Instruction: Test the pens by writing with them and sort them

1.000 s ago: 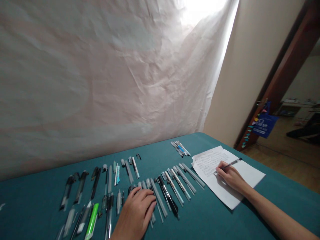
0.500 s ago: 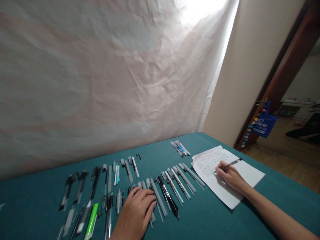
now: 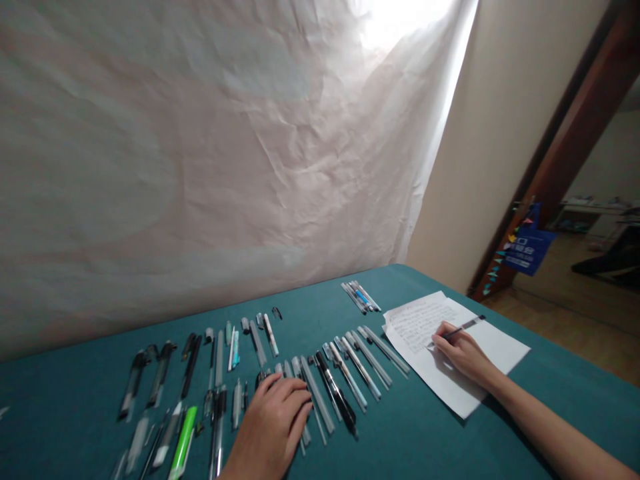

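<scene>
My right hand [image 3: 459, 351] grips a dark pen [image 3: 469, 324] whose writing end points down at the sheet of paper [image 3: 493, 348]. Lines of handwriting cover the paper's upper left part, and my hand rests on the blank area beside them. Over a row of pens, my left hand [image 3: 273, 421] lies palm down with its fingers loosely bent and slightly apart, covering some of them. Just to its right are a clear pen barrel [image 3: 317, 395] and a thick black pen [image 3: 342, 396]. What lies beneath the palm is hidden.
On the green table [image 3: 395, 440], more pens lie in rows at the left, among them a bright green highlighter [image 3: 183, 441]. A small bundle of pens [image 3: 361, 297] sits near the back edge. Behind hangs a pale sheet [image 3: 225, 153]; a blue bag [image 3: 529, 250] hangs at the right.
My right hand and the pen have shifted very slightly to the right along the paper. My left hand stays in place on the pens.
</scene>
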